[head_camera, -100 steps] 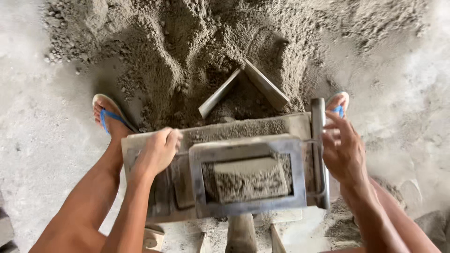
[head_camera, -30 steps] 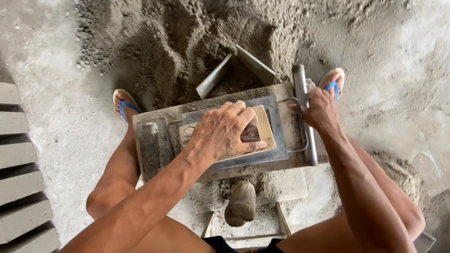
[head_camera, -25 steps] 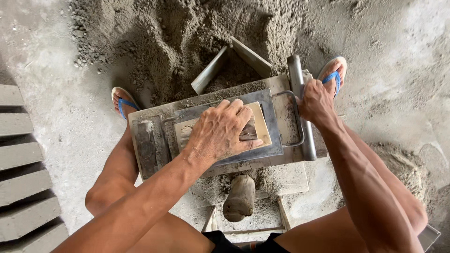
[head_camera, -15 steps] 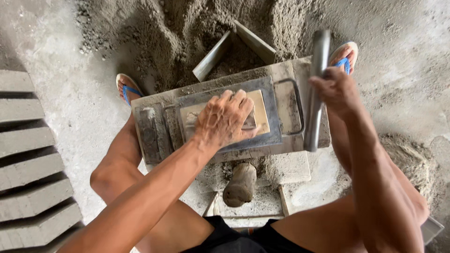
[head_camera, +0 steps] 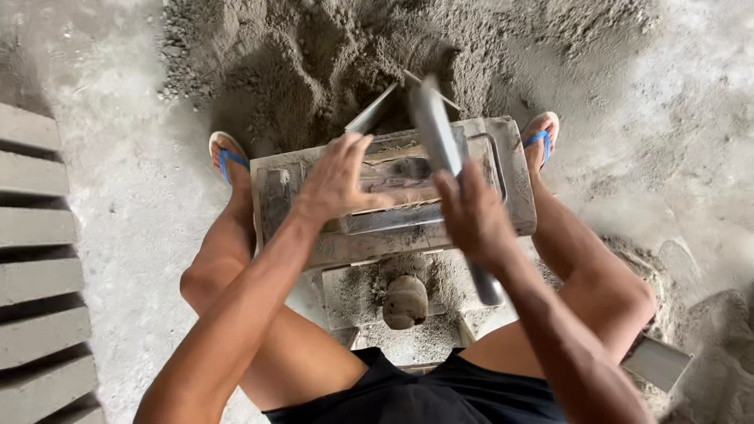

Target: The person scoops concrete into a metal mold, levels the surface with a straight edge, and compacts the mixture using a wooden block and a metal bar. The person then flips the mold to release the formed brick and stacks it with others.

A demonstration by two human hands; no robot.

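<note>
While the right hand (head_camera: 471, 216) grips a blurred metal bar (head_camera: 444, 157), the left hand (head_camera: 334, 184), fingers spread, hides the mould (head_camera: 510, 169).

Mould (head_camera: 503, 149) before sand heap (head_camera: 314, 55), blocks (head_camera: 35, 259) seemingly left.

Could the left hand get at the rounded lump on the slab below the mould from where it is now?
Probably yes. The left hand rests on the metal mould, and the rounded lump lies uncovered just below. The right hand, gripping the metal bar, sits off to the side.
</note>
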